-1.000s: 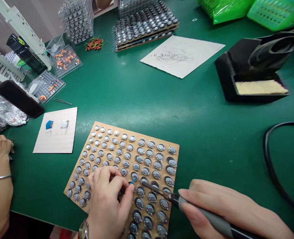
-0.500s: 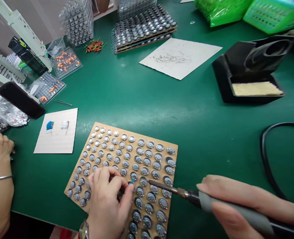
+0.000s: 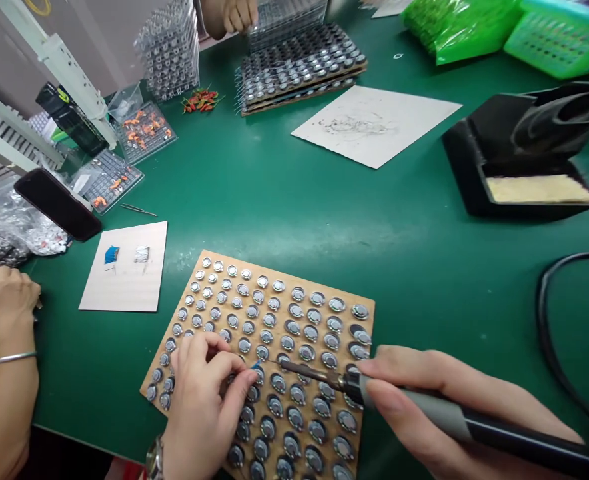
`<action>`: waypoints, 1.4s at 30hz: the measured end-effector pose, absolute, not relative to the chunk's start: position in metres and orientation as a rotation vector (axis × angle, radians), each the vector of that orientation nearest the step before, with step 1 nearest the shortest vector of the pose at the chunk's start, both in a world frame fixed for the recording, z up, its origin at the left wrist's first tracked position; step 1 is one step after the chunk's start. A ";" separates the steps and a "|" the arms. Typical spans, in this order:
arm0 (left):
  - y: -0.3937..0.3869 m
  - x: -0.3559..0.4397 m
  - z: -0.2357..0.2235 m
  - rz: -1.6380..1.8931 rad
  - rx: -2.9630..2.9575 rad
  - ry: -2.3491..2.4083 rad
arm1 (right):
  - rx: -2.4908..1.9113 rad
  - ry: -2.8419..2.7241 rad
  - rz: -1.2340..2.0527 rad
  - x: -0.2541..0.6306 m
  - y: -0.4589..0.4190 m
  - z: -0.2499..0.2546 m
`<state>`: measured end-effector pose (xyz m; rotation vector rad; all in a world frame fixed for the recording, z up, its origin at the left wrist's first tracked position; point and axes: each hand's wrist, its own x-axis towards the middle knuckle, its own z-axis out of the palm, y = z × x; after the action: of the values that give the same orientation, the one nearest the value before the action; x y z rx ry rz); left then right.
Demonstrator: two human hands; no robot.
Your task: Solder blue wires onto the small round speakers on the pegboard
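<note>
1. Pinching one thin blue wire [image 3: 256, 365], my left hand [image 3: 207, 400] has thumb and forefinger drawn narrow above the board.
2. My right hand [image 3: 424, 393] grips one pen-shaped black-and-grey soldering iron [image 3: 439, 415], fingers wrapped around it; its tip is just beside the blue wire, too small to tell whether touching.
3. Beneath both lies one flat brown board [image 3: 308, 289] on the green table [image 3: 414, 267], bearing many round silver metal discs [image 3: 360, 311]: I count ten along the far row, and my left hand hides some others.
4. Left of the board, one white rectangular card [image 3: 119, 290] carries two small bundles, one blue [image 3: 111, 255] and one white [image 3: 142, 254].
5. Beyond it are one pair of slim metal tweezers [image 3: 138, 210] and one dark phone [image 3: 57, 202].
6. Far right, one black angular stand [image 3: 467, 180] holds one yellow sponge [image 3: 542, 189].
</note>
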<state>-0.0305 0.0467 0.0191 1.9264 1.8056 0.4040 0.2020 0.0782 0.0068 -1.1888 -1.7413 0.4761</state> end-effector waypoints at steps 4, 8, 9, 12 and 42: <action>0.049 -0.032 0.019 0.449 1.953 1.775 | -1.147 -1.799 0.479 0.202 0.076 0.006; 0.053 -0.036 0.017 0.510 1.995 1.768 | -1.149 -1.818 0.426 0.199 0.079 0.006; 0.053 -0.037 0.016 0.518 2.009 1.768 | -1.141 -1.831 0.411 0.198 0.080 0.007; 0.055 -0.039 0.015 0.512 2.045 1.756 | -1.107 -1.884 0.391 0.196 0.083 0.009; 0.056 -0.037 0.015 0.505 2.086 1.755 | -1.094 -1.912 0.429 0.194 0.083 0.005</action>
<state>-0.0375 0.0561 0.0154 2.0856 1.7555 0.5048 0.1941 0.0829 0.0046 -1.0941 -1.9121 0.4286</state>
